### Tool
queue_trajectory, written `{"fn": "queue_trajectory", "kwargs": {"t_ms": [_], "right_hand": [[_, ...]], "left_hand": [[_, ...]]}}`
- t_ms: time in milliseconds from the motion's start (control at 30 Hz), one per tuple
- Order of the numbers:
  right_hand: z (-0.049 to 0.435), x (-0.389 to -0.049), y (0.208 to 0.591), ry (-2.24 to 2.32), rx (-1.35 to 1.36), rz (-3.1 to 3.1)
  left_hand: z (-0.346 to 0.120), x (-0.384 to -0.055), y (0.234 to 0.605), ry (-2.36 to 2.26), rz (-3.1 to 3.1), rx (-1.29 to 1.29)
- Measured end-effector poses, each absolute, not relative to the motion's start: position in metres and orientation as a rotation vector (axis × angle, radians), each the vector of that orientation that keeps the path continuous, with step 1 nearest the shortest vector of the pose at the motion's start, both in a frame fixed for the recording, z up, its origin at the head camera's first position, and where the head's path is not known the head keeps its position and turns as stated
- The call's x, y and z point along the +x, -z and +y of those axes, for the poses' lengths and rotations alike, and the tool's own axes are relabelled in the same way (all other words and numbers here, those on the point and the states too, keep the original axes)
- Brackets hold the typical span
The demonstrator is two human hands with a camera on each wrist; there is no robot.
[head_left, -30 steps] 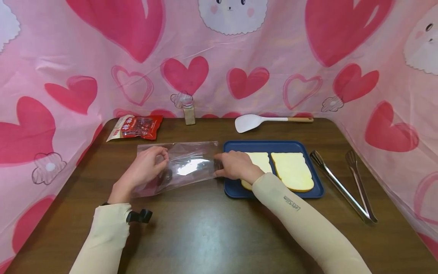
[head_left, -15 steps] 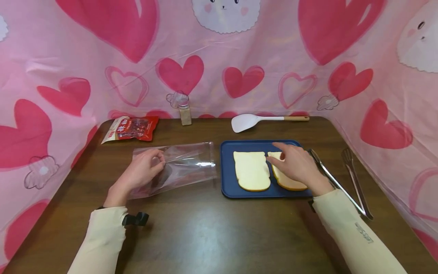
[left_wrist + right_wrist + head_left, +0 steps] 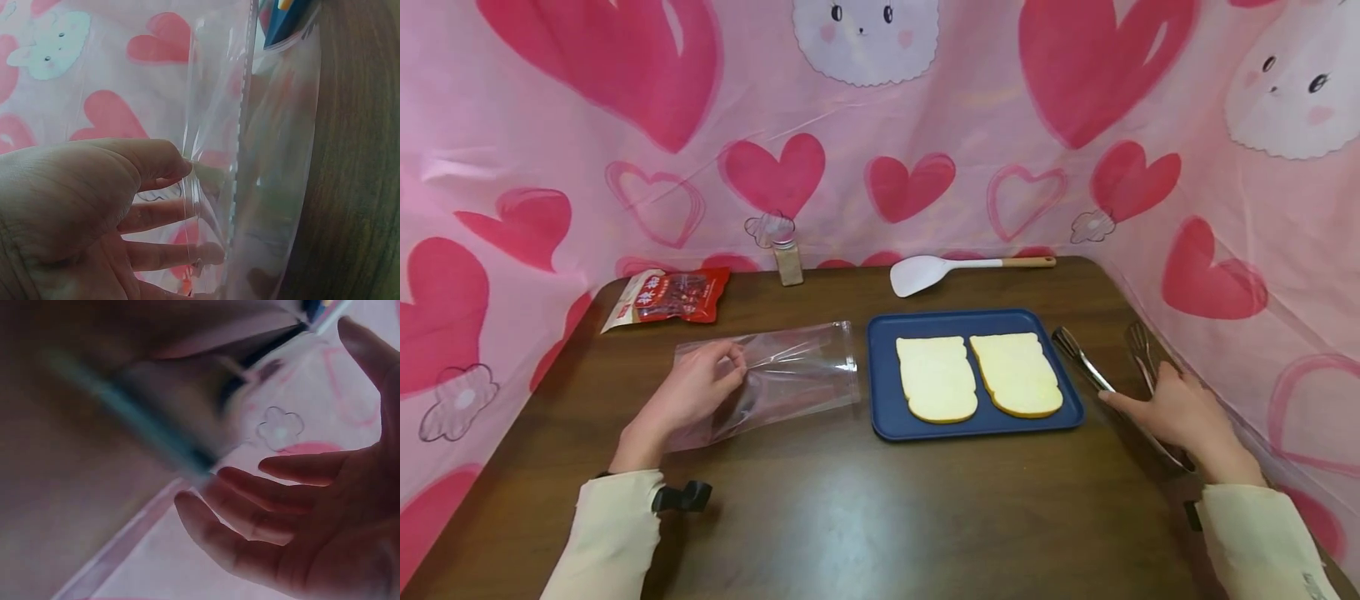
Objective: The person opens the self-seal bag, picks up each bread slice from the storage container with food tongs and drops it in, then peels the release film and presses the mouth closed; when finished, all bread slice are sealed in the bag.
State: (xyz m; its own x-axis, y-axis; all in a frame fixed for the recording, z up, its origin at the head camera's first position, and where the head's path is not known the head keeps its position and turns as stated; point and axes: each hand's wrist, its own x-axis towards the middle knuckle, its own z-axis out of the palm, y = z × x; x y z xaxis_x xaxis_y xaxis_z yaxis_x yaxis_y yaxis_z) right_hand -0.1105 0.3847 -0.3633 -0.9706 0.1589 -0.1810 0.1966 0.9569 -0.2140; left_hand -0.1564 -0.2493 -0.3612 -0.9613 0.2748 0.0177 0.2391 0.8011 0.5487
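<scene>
pinches with the left fingers [image 3: 730, 357] a fold of the clear plastic bag [image 3: 812, 379], laid out on the wood-grain surface [image 3: 850, 517]. holds the right fingers [image 3: 306, 469] wide apart and loosely bent over the arms of the metal tongs [image 3: 1093, 373]; cannot tell if touching. between bag and tongs, see a navy tray [image 3: 883, 375] bearing two bread slices [image 3: 937, 379] side by side. along the back edge, from left to right, see a red food packet [image 3: 673, 296], a small spice jar [image 3: 789, 263] and a white spatula [image 3: 920, 273] with a wooden handle.
</scene>
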Motion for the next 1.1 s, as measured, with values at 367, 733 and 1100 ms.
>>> {"fn": "queue_trajectory", "kwargs": {"t_ms": [367, 733, 1100], "right_hand": [[0.391, -0.106, 0.379, 0.286, 0.26, 2.911], [0.392, -0.105, 0.374, 0.377, 0.275, 2.935], [0.339, -0.087, 0.354, 0.58, 0.326, 3.1]], "left_hand": [[-0.252, -0.155, 0.364, -0.892, 2.917, 0.424], [-0.252, -0.155, 0.362, -0.89, 2.908, 0.414], [-0.252, -0.154, 0.361, -0.912, 2.886, 0.394]]}}
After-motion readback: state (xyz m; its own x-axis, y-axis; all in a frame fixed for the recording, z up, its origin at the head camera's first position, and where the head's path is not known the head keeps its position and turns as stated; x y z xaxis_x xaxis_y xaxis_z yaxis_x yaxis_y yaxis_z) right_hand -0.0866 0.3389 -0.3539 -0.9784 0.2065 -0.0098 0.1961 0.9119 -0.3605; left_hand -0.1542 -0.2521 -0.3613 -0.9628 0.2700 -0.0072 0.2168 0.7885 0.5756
